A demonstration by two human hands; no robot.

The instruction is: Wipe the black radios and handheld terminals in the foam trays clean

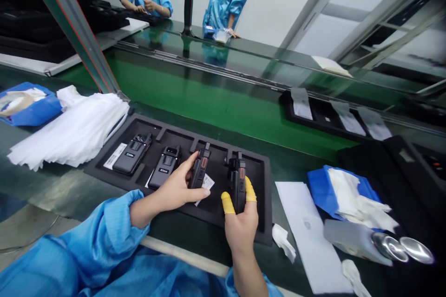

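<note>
A black foam tray [213,213] with cut-out compartments lies before me. In its third compartment my left hand [179,183] is closed around a walkie-talkie [201,167] with an orange side button, tilted on its edge. A white label [206,186] shows beneath that one. My right hand [242,216], with yellow finger cots on thumb and a finger, grips another walkie-talkie [239,181] upright over the rightmost compartment. Two more devices, a black handset [132,154] and a second handset [163,169], lie in the left compartments, each beside a white label.
A stack of white sleeves [69,130] lies left, near a blue box [31,104]. To the right are a white sheet [310,232], a blue tissue box [324,192] and a bottle [355,239] lying over. The green conveyor [216,106] runs behind; two people in blue are beyond it.
</note>
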